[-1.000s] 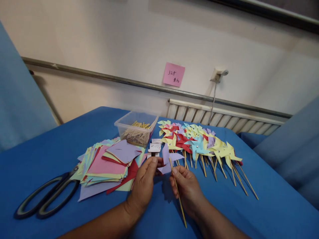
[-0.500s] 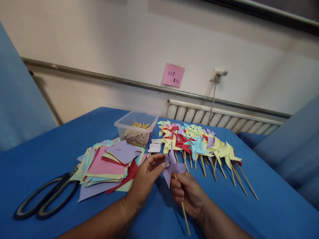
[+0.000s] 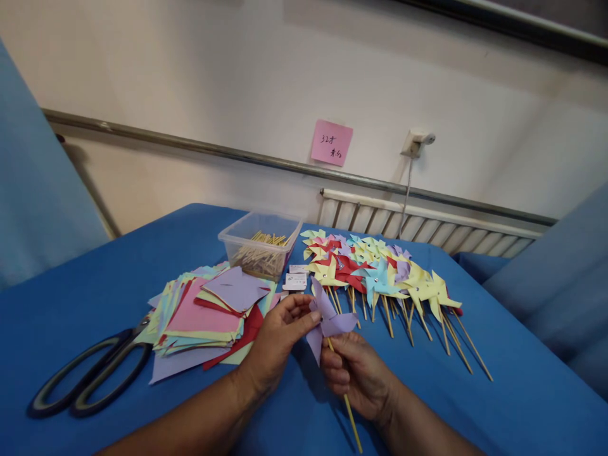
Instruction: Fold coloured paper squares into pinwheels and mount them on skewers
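Pinwheel [image 3: 338, 323] in right hand [image 3: 361, 375]

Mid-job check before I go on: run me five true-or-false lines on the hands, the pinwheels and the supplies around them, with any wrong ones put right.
1. The right hand grips the stick of a purple pinwheel. True.
2. The left hand is holding the scissors. False: it is at the pinwheel's paper blades; the scissors lie left of the paper stack.
3. The clear plastic box has loose sticks in it. True.
4. The group of pinwheels lies left of the paper stack. False: it lies to the right.
5. The note on the wall is green. False: it is pink.
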### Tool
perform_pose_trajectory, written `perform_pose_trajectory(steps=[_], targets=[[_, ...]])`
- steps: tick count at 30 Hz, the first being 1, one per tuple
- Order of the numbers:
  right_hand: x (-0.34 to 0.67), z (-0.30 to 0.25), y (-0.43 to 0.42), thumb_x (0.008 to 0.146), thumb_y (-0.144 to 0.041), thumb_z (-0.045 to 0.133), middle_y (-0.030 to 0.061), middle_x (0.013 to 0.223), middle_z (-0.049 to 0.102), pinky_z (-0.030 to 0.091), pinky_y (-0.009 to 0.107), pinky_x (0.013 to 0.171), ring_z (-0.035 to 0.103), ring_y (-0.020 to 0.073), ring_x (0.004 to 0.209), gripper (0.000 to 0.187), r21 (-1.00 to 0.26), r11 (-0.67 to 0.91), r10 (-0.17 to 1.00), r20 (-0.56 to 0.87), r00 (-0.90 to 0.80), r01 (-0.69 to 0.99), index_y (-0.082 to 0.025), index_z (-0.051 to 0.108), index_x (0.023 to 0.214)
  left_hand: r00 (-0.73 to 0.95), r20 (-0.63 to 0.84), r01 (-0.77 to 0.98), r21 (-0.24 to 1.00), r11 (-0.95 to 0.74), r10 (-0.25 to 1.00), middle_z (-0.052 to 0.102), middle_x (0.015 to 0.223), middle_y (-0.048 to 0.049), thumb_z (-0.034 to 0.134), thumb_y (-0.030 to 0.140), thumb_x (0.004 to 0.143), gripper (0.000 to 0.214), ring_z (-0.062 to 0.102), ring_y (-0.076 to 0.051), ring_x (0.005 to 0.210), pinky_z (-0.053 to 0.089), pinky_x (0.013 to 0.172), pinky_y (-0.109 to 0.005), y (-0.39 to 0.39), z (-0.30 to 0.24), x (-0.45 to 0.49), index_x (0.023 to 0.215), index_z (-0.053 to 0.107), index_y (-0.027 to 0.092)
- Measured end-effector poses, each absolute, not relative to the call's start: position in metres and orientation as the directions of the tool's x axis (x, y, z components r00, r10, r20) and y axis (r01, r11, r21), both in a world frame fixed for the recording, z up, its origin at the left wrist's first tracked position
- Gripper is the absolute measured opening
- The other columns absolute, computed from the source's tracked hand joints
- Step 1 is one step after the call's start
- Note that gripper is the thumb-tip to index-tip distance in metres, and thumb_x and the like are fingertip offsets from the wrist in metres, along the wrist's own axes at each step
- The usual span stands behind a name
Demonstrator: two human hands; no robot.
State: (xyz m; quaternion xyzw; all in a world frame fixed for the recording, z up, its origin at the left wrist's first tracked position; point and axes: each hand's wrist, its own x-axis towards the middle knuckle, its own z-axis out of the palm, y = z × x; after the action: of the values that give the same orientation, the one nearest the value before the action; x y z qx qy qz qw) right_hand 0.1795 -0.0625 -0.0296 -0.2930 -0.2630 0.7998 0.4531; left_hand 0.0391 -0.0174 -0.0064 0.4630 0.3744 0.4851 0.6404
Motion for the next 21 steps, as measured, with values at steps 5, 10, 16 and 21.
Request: perform_pose_trajectory(steps=[5, 10, 16, 21], targets=[[0.177, -0.033, -0.062, 0.072, -0.033, 0.071, -0.0078, 0.048, 0.045, 0.020, 0.015, 0.034, 0.032, 0.0012, 0.034, 0.030, -0.711, -0.394, 0.909, -0.208, -0.360, -0.582, -0.015, 0.049, 0.062, 0.212, -0.060, -0.255, 0.960, 0.115, 0.975, 0.067, 0.089, -0.0043, 0.076, 0.029, 0.064, 0.035, 0.062, -0.019, 0.088, 0.047, 0.078, -0.029, -0.015, -0.010, 0.040, 0.094, 0.063, 0.018], [0.170, -0.034, -0.062, 0.072, -0.038, 0.072, -0.0060, 0.051, 0.053, 0.026, 0.015, 0.034, 0.039, 0.0035, 0.035, 0.029, -0.735, -0.279, 0.958, -0.166, -0.234, -0.618, -0.017, 0.052, 0.069, 0.204, -0.045, -0.252, 0.963, 0.097, 0.978, 0.065, 0.104, -0.0091, 0.074, 0.032, 0.068, 0.044, 0.059, -0.023, 0.103, 0.045, 0.088, -0.034, -0.016, -0.016, 0.042, 0.107, 0.059, 0.017], [0.165, -0.031, -0.060, 0.072, -0.045, 0.072, -0.0051, 0.048, 0.055, 0.029, 0.015, 0.031, 0.043, 0.0050, 0.032, 0.035, -0.790, -0.160, 0.987, -0.109, -0.120, -0.591, -0.017, 0.050, 0.067, 0.163, -0.052, -0.209, 0.974, 0.086, 0.985, 0.067, 0.091, -0.0047, 0.075, 0.034, 0.066, 0.032, 0.062, -0.018, 0.087, 0.046, 0.077, -0.028, -0.016, -0.015, 0.044, 0.091, 0.063, 0.018], [0.164, -0.031, -0.060, 0.068, -0.045, 0.074, -0.0041, 0.048, 0.058, 0.031, 0.014, 0.030, 0.046, 0.0064, 0.032, 0.038, -0.848, -0.111, 0.993, -0.114, -0.026, -0.519, -0.018, 0.048, 0.065, 0.199, -0.115, -0.215, 0.964, 0.158, 0.973, 0.065, 0.067, -0.0007, 0.074, 0.035, 0.066, 0.023, 0.056, -0.013, 0.058, 0.042, 0.058, -0.024, -0.018, -0.012, 0.043, 0.075, 0.064, 0.017]])
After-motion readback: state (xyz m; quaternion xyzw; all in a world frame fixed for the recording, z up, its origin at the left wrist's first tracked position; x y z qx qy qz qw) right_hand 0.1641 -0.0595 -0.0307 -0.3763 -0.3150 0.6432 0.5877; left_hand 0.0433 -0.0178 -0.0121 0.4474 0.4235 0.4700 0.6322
